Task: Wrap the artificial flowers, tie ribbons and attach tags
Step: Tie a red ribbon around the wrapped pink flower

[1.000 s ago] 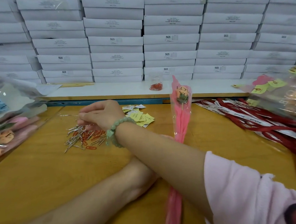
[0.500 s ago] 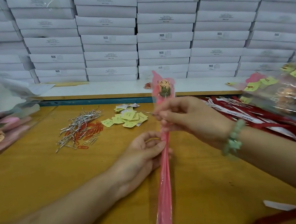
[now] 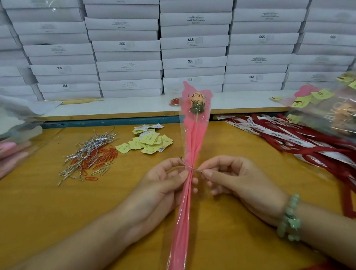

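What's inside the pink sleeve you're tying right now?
An orange flower head with green base on a thin stick, visible through the clear front of the pink sleeve. Below that, gathered pink paper hides the stick where the left hand and right hand pinch a wire tie.

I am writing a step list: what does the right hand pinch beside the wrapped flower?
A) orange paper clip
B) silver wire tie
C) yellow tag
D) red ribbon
B: the right hand pinches the end of a silver wire tie crossing the wrapped flower, which the left hand grips.
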{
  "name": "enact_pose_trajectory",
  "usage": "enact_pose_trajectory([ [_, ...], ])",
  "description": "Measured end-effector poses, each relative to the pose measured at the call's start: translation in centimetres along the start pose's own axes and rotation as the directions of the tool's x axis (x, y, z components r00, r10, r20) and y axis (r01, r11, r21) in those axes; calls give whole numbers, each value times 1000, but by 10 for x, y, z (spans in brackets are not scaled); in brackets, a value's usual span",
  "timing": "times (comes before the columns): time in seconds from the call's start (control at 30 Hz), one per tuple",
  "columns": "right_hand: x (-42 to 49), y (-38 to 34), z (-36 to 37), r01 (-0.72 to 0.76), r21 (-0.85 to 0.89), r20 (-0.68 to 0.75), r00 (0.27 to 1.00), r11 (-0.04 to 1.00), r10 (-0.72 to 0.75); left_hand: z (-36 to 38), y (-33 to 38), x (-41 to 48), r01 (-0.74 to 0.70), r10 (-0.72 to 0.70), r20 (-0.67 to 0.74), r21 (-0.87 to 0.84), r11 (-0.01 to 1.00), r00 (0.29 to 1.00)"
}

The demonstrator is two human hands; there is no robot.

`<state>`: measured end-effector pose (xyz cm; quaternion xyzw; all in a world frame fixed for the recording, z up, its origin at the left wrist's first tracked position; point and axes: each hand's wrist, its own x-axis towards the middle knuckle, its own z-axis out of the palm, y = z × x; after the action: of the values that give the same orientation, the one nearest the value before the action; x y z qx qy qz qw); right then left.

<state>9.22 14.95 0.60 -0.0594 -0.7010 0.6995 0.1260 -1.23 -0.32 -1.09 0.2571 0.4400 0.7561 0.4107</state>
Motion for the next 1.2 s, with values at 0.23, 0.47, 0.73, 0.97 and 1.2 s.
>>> enact_pose_trajectory([
  [0.23, -1, 0, -1, 6, -56, 25, 1000, 998, -5, 0, 1, -2, -15, 14, 47, 11, 1000, 999],
  [0.47, 4, -3, -9, -77, 7, 156, 985, 997, 75, 1, 2, -2, -32, 31, 60, 18, 999, 998],
  [0.73, 6, -5, -16, -133, 45, 282, 952, 990, 115, 0, 0, -2, -60, 57, 66, 31, 998, 996],
  [0.97, 5, -5, -16, -108, 32, 293, 952, 994, 94, 3, -1, -5, -89, 82, 59, 130, 987, 995],
  [1.2, 6, -3, -16, -87, 20, 301, 951, 996, 77, 6, 0, -10, -119, 132, -24, 292, 949, 991],
])
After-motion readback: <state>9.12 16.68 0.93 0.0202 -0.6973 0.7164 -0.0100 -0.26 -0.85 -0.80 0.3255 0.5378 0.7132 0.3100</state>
